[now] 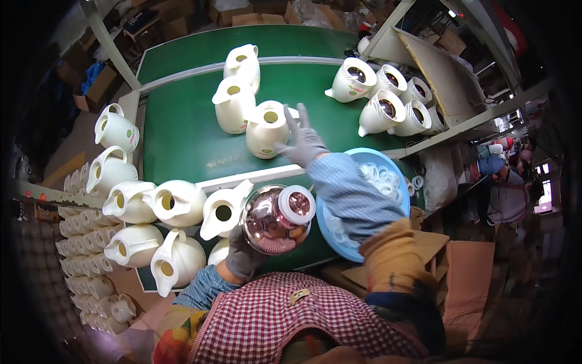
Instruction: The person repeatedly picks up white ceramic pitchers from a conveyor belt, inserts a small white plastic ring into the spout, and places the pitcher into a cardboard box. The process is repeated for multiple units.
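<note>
My left hand (244,255), in a grey glove, grips a shiny mirrored glass flask liner (265,223) close to my chest. A white plastic ring (301,218) sits around the liner's neck. My right hand (303,144), also gloved, reaches out over the green table with its fingers spread. It is beside a white jug shell (264,142), near the handle; whether it touches the handle I cannot tell. Beneath my right forearm stands a light blue basin (330,227) holding several translucent white rings (383,180).
Two more white jugs (233,109) stand behind on the green table (182,133). Several open jugs (176,203) crowd the left front. At the right are jugs with dark liners inside (382,112), beside a metal frame bar (467,124). Many jugs (91,264) fill racks at far left.
</note>
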Action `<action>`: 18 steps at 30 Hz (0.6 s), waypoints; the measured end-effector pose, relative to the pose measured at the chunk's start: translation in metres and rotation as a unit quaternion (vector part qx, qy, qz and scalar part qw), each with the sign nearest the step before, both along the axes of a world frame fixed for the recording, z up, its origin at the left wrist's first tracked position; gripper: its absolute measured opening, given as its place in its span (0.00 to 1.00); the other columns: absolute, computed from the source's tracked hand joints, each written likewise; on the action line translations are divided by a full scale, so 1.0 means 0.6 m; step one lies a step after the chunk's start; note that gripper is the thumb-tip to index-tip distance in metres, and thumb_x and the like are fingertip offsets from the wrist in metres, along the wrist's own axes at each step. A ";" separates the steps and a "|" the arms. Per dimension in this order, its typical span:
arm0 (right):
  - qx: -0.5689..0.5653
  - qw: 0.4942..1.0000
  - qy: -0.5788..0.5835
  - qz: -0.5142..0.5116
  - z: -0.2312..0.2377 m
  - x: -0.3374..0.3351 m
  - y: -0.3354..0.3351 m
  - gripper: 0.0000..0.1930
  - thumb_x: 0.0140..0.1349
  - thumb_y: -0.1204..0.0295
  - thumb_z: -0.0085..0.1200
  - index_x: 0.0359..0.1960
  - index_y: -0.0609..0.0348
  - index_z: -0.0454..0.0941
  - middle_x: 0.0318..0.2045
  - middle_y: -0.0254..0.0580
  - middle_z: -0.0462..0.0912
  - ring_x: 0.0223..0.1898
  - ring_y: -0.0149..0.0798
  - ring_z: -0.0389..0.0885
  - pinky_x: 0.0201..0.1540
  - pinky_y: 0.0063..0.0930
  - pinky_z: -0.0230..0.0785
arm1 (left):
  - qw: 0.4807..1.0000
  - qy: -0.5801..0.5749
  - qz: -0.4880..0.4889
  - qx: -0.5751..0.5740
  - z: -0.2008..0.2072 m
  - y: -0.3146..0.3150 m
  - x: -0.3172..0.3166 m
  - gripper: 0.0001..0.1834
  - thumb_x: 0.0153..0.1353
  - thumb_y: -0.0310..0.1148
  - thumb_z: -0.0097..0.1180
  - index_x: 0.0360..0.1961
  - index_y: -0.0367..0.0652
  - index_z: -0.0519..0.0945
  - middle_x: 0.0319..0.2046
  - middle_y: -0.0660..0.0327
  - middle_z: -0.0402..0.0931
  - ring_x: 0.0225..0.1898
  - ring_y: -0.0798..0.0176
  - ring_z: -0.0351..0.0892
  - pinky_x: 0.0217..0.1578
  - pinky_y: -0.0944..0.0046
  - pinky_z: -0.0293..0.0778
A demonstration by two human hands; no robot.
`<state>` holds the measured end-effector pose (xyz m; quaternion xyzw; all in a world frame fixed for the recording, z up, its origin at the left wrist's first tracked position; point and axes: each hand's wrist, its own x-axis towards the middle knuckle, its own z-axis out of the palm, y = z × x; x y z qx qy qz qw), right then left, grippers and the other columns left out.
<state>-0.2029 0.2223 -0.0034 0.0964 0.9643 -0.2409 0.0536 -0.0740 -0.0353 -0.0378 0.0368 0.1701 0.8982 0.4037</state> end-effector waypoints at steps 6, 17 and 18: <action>0.012 0.997 -0.036 -0.063 -0.086 -0.061 -0.029 0.41 0.58 0.52 0.70 0.73 0.45 0.67 0.82 0.51 0.42 0.71 0.62 0.68 0.72 0.47 0.64 | 0.999 -0.016 0.001 -0.033 -0.035 -0.016 -0.003 0.50 0.60 0.66 0.59 0.75 0.46 0.63 0.72 0.52 0.66 0.72 0.48 0.66 0.73 0.42 0.62; -0.453 0.842 0.294 -0.021 0.221 0.355 0.263 0.31 0.57 0.77 0.64 0.65 0.65 0.73 0.65 0.55 0.74 0.61 0.48 0.77 0.66 0.44 0.70 | 0.998 0.020 -0.047 -0.025 -0.006 0.002 0.009 0.52 0.60 0.62 0.63 0.77 0.44 0.59 0.72 0.53 0.66 0.72 0.49 0.67 0.72 0.44 0.64; -0.439 0.840 0.318 -0.020 0.246 0.397 0.268 0.31 0.57 0.76 0.65 0.64 0.65 0.74 0.66 0.55 0.72 0.63 0.49 0.76 0.67 0.44 0.70 | 0.998 0.026 -0.060 -0.022 -0.003 0.006 0.010 0.51 0.61 0.61 0.62 0.77 0.43 0.59 0.72 0.52 0.66 0.72 0.49 0.67 0.73 0.44 0.63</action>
